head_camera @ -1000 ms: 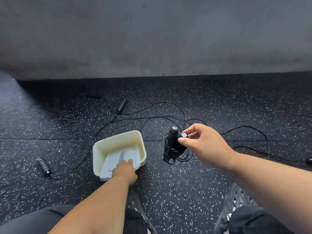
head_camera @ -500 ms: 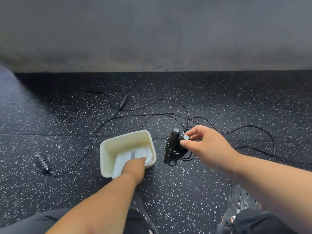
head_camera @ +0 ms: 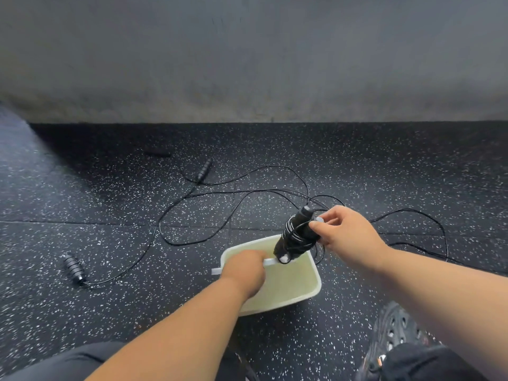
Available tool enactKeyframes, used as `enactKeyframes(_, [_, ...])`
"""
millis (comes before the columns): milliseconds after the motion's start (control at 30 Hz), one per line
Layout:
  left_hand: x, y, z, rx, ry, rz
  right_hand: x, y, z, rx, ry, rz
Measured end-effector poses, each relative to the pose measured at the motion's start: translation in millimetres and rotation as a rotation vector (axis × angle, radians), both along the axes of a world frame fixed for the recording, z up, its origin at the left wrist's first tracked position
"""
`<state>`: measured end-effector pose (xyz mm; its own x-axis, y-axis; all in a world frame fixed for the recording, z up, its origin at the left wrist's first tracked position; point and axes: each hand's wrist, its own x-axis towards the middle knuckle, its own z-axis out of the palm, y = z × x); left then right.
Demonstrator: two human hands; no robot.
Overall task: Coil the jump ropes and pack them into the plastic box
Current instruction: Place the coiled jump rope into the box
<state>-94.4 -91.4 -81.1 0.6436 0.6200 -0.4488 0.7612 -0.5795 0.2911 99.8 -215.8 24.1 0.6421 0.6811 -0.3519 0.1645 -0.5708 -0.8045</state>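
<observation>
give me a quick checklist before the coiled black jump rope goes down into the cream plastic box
1. Bundle held: ok. The right hand grips the coiled black jump rope with its handles.
2. Bundle over the box: ok. Its lower end sits above the far rim of the cream plastic box.
3. Box steadied: ok. The left hand is at the box, holding a white flat piece by its near-left rim.
4. Box interior free: cannot tell. The left hand and that piece cover part of it.
5. Coil tight: not ok. A loop hangs loose near the right hand.
6. Other ropes out of the way: ok. The loose black rope with ribbed handles lies on the floor, outside the box.
</observation>
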Motion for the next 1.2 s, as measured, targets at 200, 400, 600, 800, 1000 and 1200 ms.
enactKeyframes(200, [-23, 47, 25, 0.046, -0.169, 0.378, 4, -4, -26, -0.034, 0.125, -0.073])
enactKeyframes(400, [-27, 66, 39, 0.038, -0.275, 0.596, 5, 7, -63, -0.193, 0.117, 0.005])
enactKeyframes(600, [-19, 73, 68, 0.114, -0.45, 0.709, -24, 33, -105, -0.256, 0.169, 0.033])
enactKeyframes(800, [-15, 90, 95, 0.229, -0.66, 0.745, -50, 47, -153, -0.272, 0.165, 0.081])
enactKeyframes(1000, [-6, 100, 82, 0.132, -0.726, 0.825, -74, 65, -184, -0.337, 0.161, 0.173])
enactKeyframes(1200, [-22, 127, 23, -0.137, -0.75, 1.031, -83, 65, -206, -0.641, -0.075, 0.732])
